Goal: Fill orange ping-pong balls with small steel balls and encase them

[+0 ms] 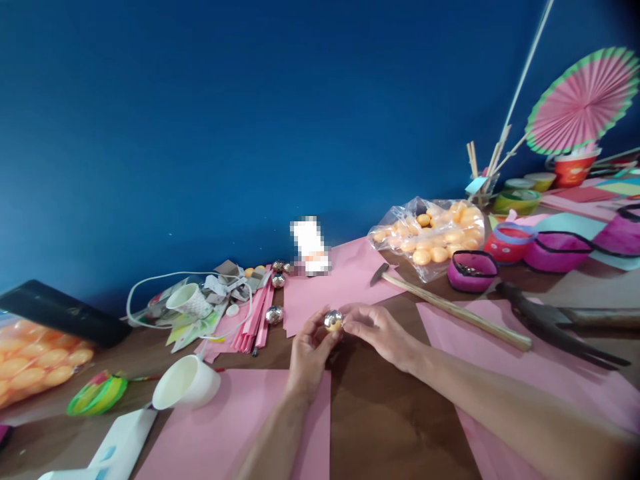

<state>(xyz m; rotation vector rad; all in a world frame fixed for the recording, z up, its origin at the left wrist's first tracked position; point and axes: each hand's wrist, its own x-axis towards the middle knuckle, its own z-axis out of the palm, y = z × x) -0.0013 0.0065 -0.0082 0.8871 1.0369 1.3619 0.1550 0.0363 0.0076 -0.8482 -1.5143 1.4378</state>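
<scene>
Pinching small ball [333, 321] between both hands, just above brown table [380, 413], near front edge of pink paper sheet [325, 287]. Left hand [309, 350] cupping from below, fingertips clamped on orange underside. Right hand [381, 330] closing thumb and forefinger on silver top, likely steadying a round thing from two sides. Lying nearby, probably for easy reach: silver balls [274, 315], bag of orange balls [430, 237], hammer [453, 308].

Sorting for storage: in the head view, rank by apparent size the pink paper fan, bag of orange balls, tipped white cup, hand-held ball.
1. pink paper fan, bag of orange balls: alike, unranked.
2. tipped white cup (nearer the camera).
3. silvery ball between left hand and right hand.
</scene>
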